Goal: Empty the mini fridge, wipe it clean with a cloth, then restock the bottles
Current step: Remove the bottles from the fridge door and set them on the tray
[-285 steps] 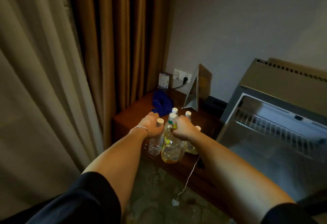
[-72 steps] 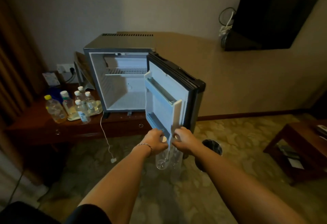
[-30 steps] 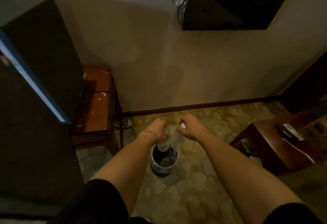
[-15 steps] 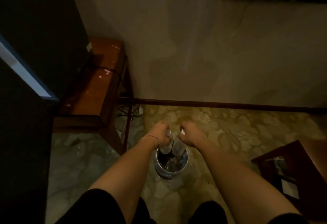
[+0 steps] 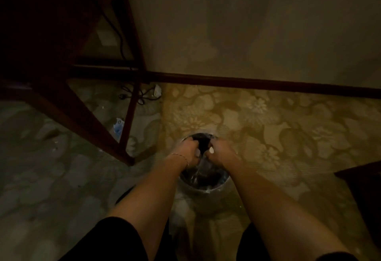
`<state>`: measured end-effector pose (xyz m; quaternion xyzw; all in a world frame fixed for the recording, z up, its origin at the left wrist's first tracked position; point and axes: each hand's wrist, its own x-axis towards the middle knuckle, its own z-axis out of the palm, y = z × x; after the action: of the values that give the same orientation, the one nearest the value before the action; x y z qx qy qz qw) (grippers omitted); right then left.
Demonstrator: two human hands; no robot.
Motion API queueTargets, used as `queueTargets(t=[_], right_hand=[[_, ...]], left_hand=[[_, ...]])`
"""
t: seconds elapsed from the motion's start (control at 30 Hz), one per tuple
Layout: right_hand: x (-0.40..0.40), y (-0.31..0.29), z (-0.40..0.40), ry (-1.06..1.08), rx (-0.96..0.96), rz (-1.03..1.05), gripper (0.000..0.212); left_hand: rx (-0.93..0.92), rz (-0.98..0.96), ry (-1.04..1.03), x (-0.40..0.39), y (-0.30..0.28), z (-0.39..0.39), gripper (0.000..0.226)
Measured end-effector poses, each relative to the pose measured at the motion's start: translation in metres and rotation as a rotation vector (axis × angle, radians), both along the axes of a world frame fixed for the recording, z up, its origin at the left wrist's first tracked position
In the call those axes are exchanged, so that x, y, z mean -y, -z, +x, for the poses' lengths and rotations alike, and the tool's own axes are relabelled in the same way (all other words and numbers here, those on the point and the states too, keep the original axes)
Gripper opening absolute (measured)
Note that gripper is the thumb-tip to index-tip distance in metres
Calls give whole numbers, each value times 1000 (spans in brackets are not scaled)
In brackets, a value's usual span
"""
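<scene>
Both my hands are down at the mouth of a small round metal bin [image 5: 203, 189] lined with a dark bag, on the patterned carpet. My left hand [image 5: 188, 151] grips the top of a clear plastic bottle, and my right hand [image 5: 219, 153] grips another by its white-capped neck [image 5: 211, 150]. The two clear bottles [image 5: 201, 169] hang side by side inside the bin's opening, their bodies dim and hard to separate. The fridge is out of view.
A dark wooden table with slanted legs [image 5: 123, 128] stands to the left, cables [image 5: 142, 96] and a small blue-white scrap [image 5: 118, 126] under it. A dark skirting board [image 5: 257, 83] runs along the wall. A dark furniture corner [image 5: 365, 188] is at the right.
I have bent lower over the bin. Both hands have gone down with the bottles, which now sit deeper in the bin's mouth. The fridge door has left the view.
</scene>
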<state>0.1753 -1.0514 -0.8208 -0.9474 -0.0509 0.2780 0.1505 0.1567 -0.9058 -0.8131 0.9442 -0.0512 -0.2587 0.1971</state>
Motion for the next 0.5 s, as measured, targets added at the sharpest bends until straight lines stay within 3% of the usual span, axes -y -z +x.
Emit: queueTargets(t=[0.27, 0.5], right_hand=[[-8, 77, 3, -24, 24, 4, 27], [-4, 46, -2, -28, 23, 23, 31]], left_hand=[[-7, 38, -4, -1, 80, 19, 30], [32, 16, -66, -4, 43, 9, 41]])
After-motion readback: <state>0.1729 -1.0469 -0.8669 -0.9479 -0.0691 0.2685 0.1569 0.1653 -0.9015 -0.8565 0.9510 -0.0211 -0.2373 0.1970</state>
